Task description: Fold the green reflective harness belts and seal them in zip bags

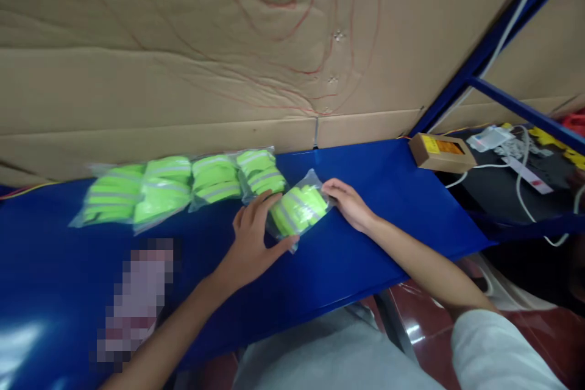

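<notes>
A folded neon yellow-green reflective vest in a clear plastic bag is between my hands, tilted over the blue table. My left hand spans its left side, fingers at the upper left edge and thumb at the lower corner. At the bag's right edge, my right hand pinches the plastic. Close to my left fingertips lies another bagged vest, the right end of a row. Farther left in that row are more bagged vests: one, one and one.
The blue table runs along a cardboard wall with red drawn lines. A pixelated patch covers something at left. A brown box sits at the right end, near a blue metal frame and a white cable.
</notes>
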`<state>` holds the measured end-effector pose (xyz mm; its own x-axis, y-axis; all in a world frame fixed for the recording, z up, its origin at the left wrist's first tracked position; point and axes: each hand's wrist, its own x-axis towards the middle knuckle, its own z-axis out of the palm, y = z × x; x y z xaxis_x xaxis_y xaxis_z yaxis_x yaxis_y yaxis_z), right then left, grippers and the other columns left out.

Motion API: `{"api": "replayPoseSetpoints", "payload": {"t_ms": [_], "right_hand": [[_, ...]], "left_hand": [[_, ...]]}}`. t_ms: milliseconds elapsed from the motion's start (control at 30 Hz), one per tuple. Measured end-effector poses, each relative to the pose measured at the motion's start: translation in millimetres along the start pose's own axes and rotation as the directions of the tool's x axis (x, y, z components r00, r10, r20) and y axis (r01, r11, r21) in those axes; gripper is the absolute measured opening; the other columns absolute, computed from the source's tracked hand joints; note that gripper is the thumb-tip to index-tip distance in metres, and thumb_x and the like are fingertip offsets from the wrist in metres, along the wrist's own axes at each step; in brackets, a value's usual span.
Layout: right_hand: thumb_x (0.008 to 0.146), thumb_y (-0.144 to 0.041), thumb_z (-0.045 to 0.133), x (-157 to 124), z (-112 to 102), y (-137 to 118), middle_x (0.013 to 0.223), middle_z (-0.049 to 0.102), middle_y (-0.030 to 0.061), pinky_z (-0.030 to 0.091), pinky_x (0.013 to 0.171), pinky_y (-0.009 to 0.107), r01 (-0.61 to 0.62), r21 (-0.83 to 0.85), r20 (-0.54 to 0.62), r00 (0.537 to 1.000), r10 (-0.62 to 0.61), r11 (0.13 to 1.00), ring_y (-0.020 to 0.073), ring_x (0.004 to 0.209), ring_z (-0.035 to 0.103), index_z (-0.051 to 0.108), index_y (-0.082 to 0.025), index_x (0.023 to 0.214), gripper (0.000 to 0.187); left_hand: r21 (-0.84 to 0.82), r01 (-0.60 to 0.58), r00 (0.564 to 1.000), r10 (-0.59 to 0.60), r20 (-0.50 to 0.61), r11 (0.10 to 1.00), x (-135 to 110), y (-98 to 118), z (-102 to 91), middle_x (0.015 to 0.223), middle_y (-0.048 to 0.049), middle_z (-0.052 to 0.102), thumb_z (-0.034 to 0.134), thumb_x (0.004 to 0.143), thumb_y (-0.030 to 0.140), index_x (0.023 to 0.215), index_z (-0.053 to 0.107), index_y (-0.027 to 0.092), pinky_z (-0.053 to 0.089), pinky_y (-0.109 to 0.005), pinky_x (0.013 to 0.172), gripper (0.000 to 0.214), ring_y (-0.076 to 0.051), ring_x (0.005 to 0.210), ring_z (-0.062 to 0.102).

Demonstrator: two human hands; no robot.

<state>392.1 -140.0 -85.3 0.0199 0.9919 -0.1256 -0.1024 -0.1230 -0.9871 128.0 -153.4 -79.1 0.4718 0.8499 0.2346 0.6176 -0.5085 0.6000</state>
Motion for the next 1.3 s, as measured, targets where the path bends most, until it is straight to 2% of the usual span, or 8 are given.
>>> {"api": "replayPoseSetpoints", "payload": {"t_ms": [200,333,433,567,833,967,1100,1300], "right_hand": [[0.083,-0.042,0.070,7,-8,6,0.082,0.056,-0.0021,0.038,0.072,0.026,-0.011,0.032,-0.138,0.990,0.015,0.999,0.0135,0.077,0.050,0.060,-0.022,0.083,0.023],[0.084,-0.042,0.069,6,-5,8,0.082,0.054,-0.0009,0.041,0.070,0.027,0.012,0.050,-0.159,0.987,-0.004,0.999,0.0143,0.076,0.051,0.056,-0.023,0.082,0.024],[0.086,-0.043,0.068,3,-2,5,0.083,0.054,0.0001,0.043,0.068,0.027,0.053,0.038,-0.162,0.986,-0.046,0.998,0.0143,0.075,0.051,0.054,-0.023,0.084,0.025],[0.090,-0.047,0.065,1,1,7,0.085,0.054,0.0010,0.045,0.067,0.027,0.094,-0.027,-0.143,0.985,-0.097,0.995,0.0141,0.074,0.052,0.053,-0.023,0.086,0.027],[0.092,-0.045,0.068,3,-6,20,0.112,0.061,0.0068,0.049,0.090,0.038,0.229,-0.380,-0.198,0.926,-0.321,0.896,0.0227,0.107,0.058,0.063,-0.023,0.108,0.027],[0.096,-0.023,0.062,-25,8,6,0.108,0.061,0.0080,0.048,0.090,0.038,0.567,-0.664,0.125,0.726,-0.676,0.486,0.0218,0.105,0.058,0.061,-0.022,0.110,0.014],[0.094,-0.019,0.067,-60,28,-2,0.075,0.061,-0.0003,0.044,0.067,0.031,0.846,-0.490,0.642,0.513,-0.571,0.209,0.0146,0.068,0.056,0.056,-0.021,0.090,0.012],[0.097,-0.025,0.070,-64,37,6,0.077,0.064,-0.0024,0.045,0.061,0.024,0.728,-0.636,0.551,0.661,-0.510,0.257,0.0082,0.061,0.059,0.058,-0.018,0.108,0.018]], "left_hand": [[-0.397,0.108,0.987,-0.146,-0.065,0.911,-6,0,14.4,0.147,-0.0139,0.047,0.065,0.096,0.038,0.140,0.049,0.025,0.043,-0.047,0.116,0.049,-0.028,0.139,0.049],[-0.839,0.257,0.917,-0.395,0.055,0.479,-6,0,14.9,0.127,-0.0066,0.060,0.079,0.085,0.033,0.136,0.047,0.027,0.056,-0.034,0.094,0.060,-0.017,0.103,0.066],[-0.902,0.350,0.878,-0.426,0.220,0.255,-2,-4,9.8,0.107,-0.0049,0.067,0.084,0.079,0.035,0.118,0.059,0.018,0.058,-0.034,0.088,0.050,-0.015,0.089,0.068],[-0.894,0.384,0.875,-0.401,0.273,0.231,-1,-5,5.9,0.084,-0.0045,0.071,0.086,0.077,0.038,0.088,0.066,0.012,0.059,-0.030,0.081,0.035,-0.014,0.078,0.068],[-0.905,0.380,0.886,-0.356,0.297,0.192,-5,6,0.4,0.088,-0.0051,0.075,0.086,0.078,0.038,0.091,0.074,0.012,0.058,-0.027,0.080,0.031,-0.013,0.079,0.069],[-0.903,0.388,0.889,-0.335,0.313,0.186,-8,12,4.7,0.078,-0.0046,0.074,0.087,0.078,0.037,0.085,0.073,0.011,0.055,-0.024,0.070,0.030,-0.012,0.073,0.068],[-0.911,0.366,0.898,-0.328,0.292,0.189,-11,17,6.8,0.075,-0.0021,0.071,0.090,0.074,0.037,0.081,0.070,0.012,0.052,-0.023,0.066,0.032,-0.011,0.069,0.066],[-0.907,0.323,0.935,-0.237,0.263,0.269,-12,17,10.7,0.073,0.0003,0.068,0.086,0.079,0.033,0.079,0.070,0.013,0.048,-0.021,0.064,0.026,-0.009,0.066,0.061]]}}
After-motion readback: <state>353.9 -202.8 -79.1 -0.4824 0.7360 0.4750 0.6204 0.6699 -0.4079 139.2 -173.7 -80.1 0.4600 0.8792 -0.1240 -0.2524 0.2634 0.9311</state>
